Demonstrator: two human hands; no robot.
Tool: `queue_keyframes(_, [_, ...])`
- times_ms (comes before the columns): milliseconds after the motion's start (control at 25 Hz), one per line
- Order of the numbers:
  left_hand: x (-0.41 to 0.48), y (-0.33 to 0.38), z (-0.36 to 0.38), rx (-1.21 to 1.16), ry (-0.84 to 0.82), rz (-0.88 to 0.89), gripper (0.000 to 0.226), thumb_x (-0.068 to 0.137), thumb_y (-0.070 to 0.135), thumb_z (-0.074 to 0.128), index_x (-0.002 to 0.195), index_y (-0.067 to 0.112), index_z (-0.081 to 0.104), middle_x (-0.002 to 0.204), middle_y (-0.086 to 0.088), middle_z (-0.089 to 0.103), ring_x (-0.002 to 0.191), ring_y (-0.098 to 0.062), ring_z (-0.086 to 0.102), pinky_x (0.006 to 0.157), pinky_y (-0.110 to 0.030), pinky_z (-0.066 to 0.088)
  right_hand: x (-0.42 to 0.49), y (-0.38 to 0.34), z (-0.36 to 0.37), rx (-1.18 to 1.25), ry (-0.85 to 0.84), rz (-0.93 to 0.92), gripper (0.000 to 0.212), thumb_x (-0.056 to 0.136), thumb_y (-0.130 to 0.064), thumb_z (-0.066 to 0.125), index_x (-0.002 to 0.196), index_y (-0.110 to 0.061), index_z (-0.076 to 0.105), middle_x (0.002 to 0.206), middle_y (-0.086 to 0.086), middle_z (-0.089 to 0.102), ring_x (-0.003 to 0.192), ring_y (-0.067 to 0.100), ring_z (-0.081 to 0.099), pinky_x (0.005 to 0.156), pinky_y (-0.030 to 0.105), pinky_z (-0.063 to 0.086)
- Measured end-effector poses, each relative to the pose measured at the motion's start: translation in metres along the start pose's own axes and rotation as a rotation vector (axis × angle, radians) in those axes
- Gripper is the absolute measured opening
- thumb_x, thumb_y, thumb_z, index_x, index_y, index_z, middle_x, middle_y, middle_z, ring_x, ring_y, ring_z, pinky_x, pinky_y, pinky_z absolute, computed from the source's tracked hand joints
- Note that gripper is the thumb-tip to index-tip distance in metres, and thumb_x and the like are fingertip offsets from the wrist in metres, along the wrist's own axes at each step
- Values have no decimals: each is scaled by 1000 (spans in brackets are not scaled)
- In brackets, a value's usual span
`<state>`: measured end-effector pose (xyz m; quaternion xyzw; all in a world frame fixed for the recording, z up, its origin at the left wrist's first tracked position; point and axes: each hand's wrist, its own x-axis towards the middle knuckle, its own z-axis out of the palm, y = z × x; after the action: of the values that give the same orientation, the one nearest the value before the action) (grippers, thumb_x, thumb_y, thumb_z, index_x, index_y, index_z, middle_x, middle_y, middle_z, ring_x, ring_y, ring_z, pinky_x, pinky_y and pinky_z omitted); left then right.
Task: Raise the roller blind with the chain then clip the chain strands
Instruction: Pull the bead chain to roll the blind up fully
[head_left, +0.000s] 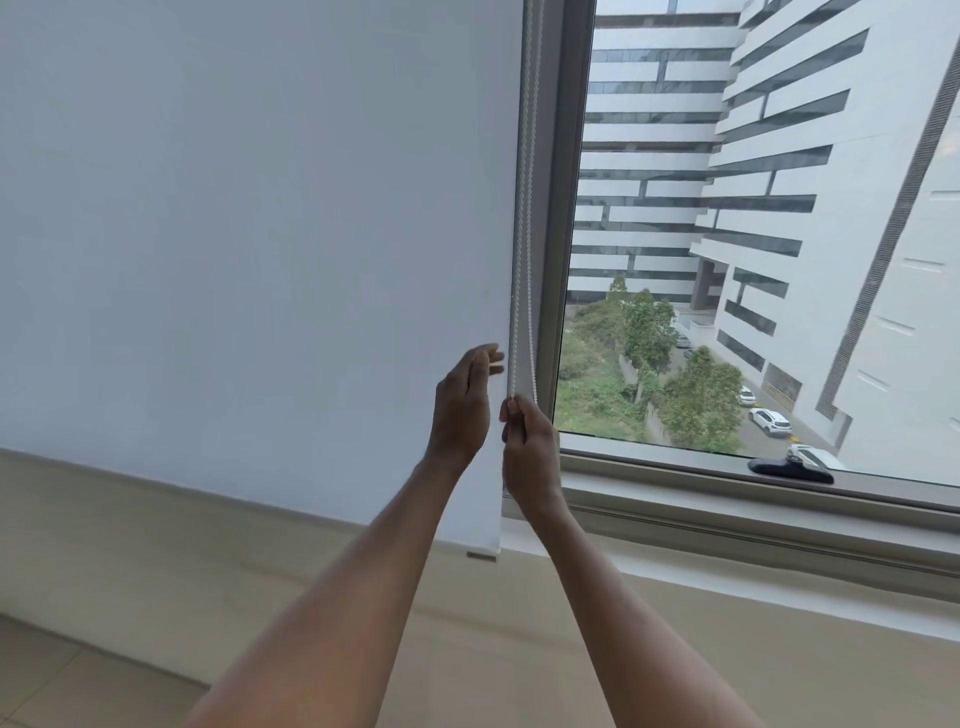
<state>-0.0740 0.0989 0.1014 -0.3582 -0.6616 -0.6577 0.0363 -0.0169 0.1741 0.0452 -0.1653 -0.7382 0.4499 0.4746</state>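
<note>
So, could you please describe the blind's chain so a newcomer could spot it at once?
Find the white roller blind covering the window's left part. Along its right edge, beside the grey frame, hangs the chain: two thin beaded strands, which the right hand pinches low down.

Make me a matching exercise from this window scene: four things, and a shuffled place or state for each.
Things: 1 left hand; 2 right hand; 3 blind; 4 dark object.
States: A lies on the ledge; B grips the chain; C open, beside the blind's edge; D lowered to the ledge.
Pairs: 1-C; 2-B; 3-D; 4-A.
</note>
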Motion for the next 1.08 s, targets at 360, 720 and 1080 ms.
queue_keyframes(360, [71,91,26,-312,9,127,42,116,31,38,88,21,67,65,3,41,53,-12,32,49,-28,27,-22,19,5,27,-35,7,26,101,6,42,81,-8,49,63,-5,38,58,11,31,56,30,27])
queue_keyframes(720, [23,33,39,-223,74,64,42,112,36,40,73,25,46,61,-5,36,55,-21,29,56,-44,28,-53,54,-14,62,-314,179,30,107,-1,42,94,-16,64,65,-3,61,54,21,54,56,35,42])
queue_keyframes(1080, [-24,-22,42,-115,32,-70,39,115,17,41,82,0,52,67,-13,45,65,-25,39,62,-48,35,53,-67,-38,264,-108,-27,34,107,3,42,133,-3,63,117,9,73,102,21,73,99,40,59])
